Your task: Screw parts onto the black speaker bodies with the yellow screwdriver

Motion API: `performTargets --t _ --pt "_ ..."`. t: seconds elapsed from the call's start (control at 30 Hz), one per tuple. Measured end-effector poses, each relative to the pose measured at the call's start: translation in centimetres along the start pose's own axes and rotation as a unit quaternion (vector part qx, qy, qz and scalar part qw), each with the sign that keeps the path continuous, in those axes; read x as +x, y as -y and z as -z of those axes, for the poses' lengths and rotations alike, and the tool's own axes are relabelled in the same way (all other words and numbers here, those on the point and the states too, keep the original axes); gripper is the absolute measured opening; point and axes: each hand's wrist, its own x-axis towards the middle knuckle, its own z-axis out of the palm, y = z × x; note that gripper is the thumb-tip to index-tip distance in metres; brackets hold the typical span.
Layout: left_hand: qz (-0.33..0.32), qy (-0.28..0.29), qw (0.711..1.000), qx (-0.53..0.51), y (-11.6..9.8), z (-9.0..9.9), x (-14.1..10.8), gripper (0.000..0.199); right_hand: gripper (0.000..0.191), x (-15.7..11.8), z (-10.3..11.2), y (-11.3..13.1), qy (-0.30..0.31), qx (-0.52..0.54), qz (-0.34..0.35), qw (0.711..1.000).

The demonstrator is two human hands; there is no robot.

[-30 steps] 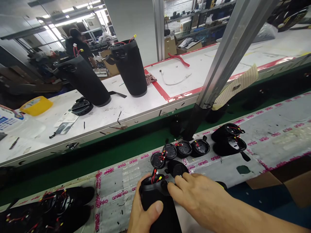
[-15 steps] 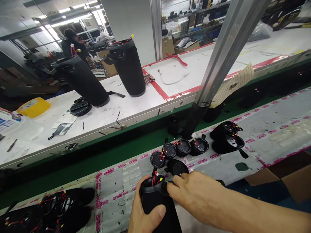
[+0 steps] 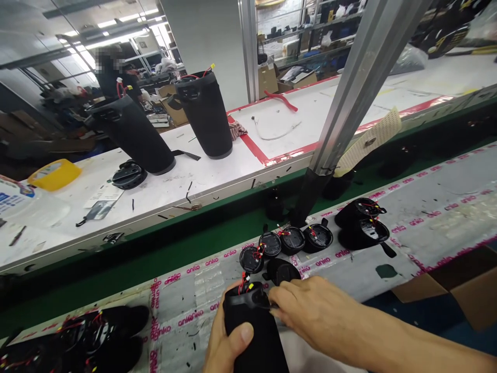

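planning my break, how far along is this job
Nothing looks clearly finished: both tall black cylinders on the white table have thin wires sticking out. In hand is an open-topped black cylinder, left hand around it, right hand at its rim. Its protruding red wires suggest work left.

Bright, cool light comes from ceiling tubes [image 3: 116, 39] at upper left, glaring white around the window. Glints streak the metal post [image 3: 349, 88]; the gap below the bench [image 3: 217, 176] lies dark. Edges look stretched and tilted, the background soft.
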Motion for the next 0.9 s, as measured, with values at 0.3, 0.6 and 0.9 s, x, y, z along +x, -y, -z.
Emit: performTargets --t 0.3,0.6,0.9 --pt "-0.006 -0.053 0.995 0.085 -0.39 0.24 -0.27 0.084 0.032 0.63 -0.02 1.01 -0.010 -0.043 0.019 0.999" --pt "0.024 -0.052 0.994 0.088 -0.18 0.16 -0.04 0.090 0.030 0.54 -0.14 0.28 0.050 -0.026 0.016 0.998" --pt "-0.020 -0.082 0.972 0.220 -0.06 0.48 0.31 0.101 0.030 0.43 0.38 0.37 0.098 -0.058 0.063 0.991"
